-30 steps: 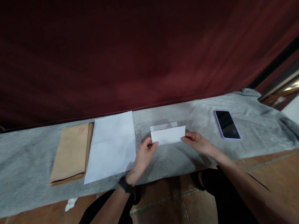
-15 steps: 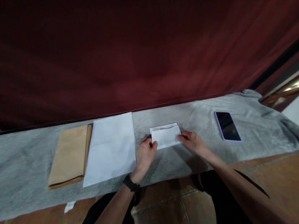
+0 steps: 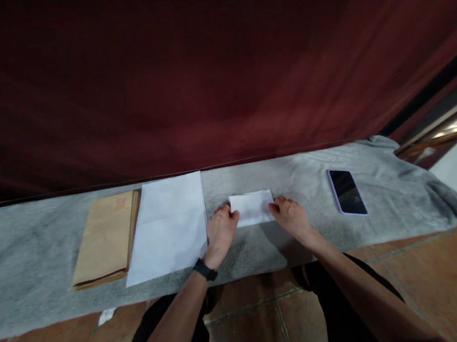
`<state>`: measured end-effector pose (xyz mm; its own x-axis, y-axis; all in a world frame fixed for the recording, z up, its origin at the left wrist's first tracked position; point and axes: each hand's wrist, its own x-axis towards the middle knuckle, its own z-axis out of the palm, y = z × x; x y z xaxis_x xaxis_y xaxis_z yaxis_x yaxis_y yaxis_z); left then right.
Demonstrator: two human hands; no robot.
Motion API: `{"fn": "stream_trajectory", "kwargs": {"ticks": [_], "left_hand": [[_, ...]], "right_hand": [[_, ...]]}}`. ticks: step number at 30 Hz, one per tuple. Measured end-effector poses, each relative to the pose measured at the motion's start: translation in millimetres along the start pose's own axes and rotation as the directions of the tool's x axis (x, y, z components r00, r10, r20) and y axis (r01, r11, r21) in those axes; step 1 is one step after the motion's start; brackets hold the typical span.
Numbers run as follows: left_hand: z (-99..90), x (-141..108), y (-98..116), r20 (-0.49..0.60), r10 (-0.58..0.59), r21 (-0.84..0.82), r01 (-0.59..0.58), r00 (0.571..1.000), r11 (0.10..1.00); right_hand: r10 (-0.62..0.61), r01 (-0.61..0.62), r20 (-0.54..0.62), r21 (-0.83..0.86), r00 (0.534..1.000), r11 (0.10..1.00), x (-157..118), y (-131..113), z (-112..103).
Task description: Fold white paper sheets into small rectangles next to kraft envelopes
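A small folded white paper [image 3: 253, 208] lies on the grey cloth between my two hands. My left hand [image 3: 222, 227] is closed on its left edge, thumb on top, with a dark band at the wrist. On the right edge, my right hand [image 3: 290, 216] grips the same paper, its thumb also on top. The upper layer nearly lines up with the layer beneath along the far edge. Large white sheets [image 3: 168, 223] lie flat to the left of my left hand.
Brown paper envelopes [image 3: 105, 236] are stacked left of the white sheets. A phone [image 3: 346, 192] in a purple case rests on the grey cloth [image 3: 304, 178] to the right. A dark red curtain [image 3: 209, 84] hangs behind. Tiled floor [image 3: 264, 327] shows below.
The upper layer of the folded paper now lines up more closely with the layer below at the far edge. My right hand has shifted slightly left with it.
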<state>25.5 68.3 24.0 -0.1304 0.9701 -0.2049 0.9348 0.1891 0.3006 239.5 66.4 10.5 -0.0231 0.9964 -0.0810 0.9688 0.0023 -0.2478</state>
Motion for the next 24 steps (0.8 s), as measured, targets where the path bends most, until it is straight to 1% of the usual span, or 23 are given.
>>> {"fn": "stream_trajectory", "kwargs": {"ticks": [6,14,19,24], "left_hand": [[-4.1,4.4,2.3,0.007,-0.020,0.018,0.019,1.000,1.000],[-3.6,7.5,2.4,0.028,-0.041,0.003,0.041,0.999,0.999],[-3.2,7.4,1.6,0.035,-0.026,-0.004,0.026,0.999,1.000],[-5.4,6.6,3.2,0.043,-0.024,0.006,0.024,0.999,1.000]], "right_hand": [[-0.022,0.019,-0.055,-0.043,0.998,0.999,1.3,-0.2,3.2],[-0.018,0.017,-0.013,-0.050,1.000,0.999,4.8,1.5,1.4],[-0.001,0.001,0.007,-0.038,1.000,0.999,4.6,0.9,-2.3],[-0.011,0.012,0.015,-0.032,1.000,0.999,4.1,-0.7,-2.5]]}}
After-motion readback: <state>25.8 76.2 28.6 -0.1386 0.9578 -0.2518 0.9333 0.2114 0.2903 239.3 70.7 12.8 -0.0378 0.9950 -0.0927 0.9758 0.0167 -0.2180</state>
